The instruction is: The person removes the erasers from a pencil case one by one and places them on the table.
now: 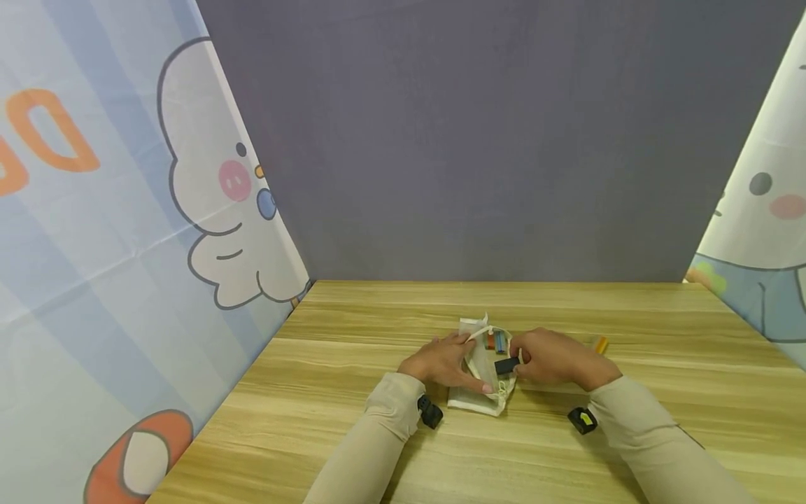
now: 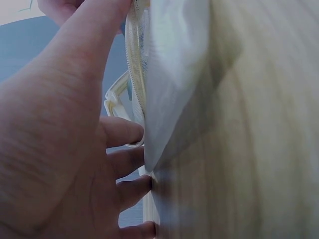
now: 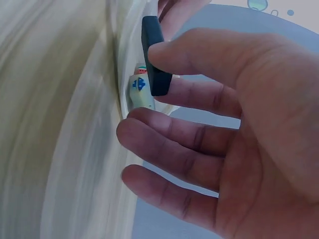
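Observation:
A white pouch (image 1: 469, 404) with a pale cord lies on the table with its mouth parted toward the right. My left hand (image 1: 443, 360) rests on it, fingers and thumb spread along the mouth's rim; the thumb tip is partly cut off in the left wrist view. My right hand (image 1: 549, 358) pinches a small black rectangular block (image 3: 154, 55) between thumb and forefinger at the mouth, the other fingers extended. Inside the pouch are a red and blue item (image 1: 495, 341) and, in the right wrist view, a whitish piece with a blue mark (image 3: 141, 89).
An orange-yellow object (image 1: 601, 344) lies on the wooden table (image 1: 352, 322) just beyond my right wrist, partly hidden by it. A grey panel (image 1: 466, 140) stands behind the table. Printed cartoon curtains (image 1: 126, 245) hang at the sides.

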A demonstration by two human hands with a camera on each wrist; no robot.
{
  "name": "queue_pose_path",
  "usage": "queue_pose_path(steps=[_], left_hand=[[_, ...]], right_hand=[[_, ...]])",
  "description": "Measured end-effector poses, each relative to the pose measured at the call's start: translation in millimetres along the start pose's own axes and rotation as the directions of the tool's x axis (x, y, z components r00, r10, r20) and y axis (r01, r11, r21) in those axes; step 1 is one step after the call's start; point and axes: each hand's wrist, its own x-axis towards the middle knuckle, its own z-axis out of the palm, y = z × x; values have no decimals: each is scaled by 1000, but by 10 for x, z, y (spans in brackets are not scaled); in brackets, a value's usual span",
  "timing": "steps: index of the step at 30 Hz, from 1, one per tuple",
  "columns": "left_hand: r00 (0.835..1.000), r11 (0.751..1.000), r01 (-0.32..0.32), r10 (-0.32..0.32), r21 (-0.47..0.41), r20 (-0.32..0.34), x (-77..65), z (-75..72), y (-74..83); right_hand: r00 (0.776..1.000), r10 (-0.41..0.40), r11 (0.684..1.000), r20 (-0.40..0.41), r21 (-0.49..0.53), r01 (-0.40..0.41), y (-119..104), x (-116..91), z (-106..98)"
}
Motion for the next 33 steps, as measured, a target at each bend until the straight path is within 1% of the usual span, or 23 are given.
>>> queue_pose_path(steps=[3, 9, 14, 19, 23, 26, 33], left_hand=[[1000, 1000, -6, 6, 2, -5, 0, 3, -1], [1000, 1000, -6, 6, 1, -8, 17, 14, 3], [1000, 1000, -15, 15, 1, -21, 32, 21, -3], [1000, 1000, -10, 10, -7, -13, 27, 9, 0], [1000, 1000, -5, 5, -4, -7, 19, -4, 6], [1000, 1000, -4, 4, 1, -6, 16, -3, 6], [1000, 1000, 6, -6, -5, -10, 15, 9, -3]], right_hand=[[1000, -11, 1000, -15, -7, 11, 40, 2, 15], [999, -7, 1000, -42, -23, 6, 93, -25, 6], [999, -3, 1000, -38, -17, 2, 103, -52, -24], [999, 5, 1000, -53, -11, -6, 120, -82, -57], [997, -12, 1000, -81, -12, 11, 151, -112, -79], [996, -23, 1000, -83, -5, 23, 165, -137, -95], [997, -5, 1000, -78, -5, 4, 177, -166, -116]])
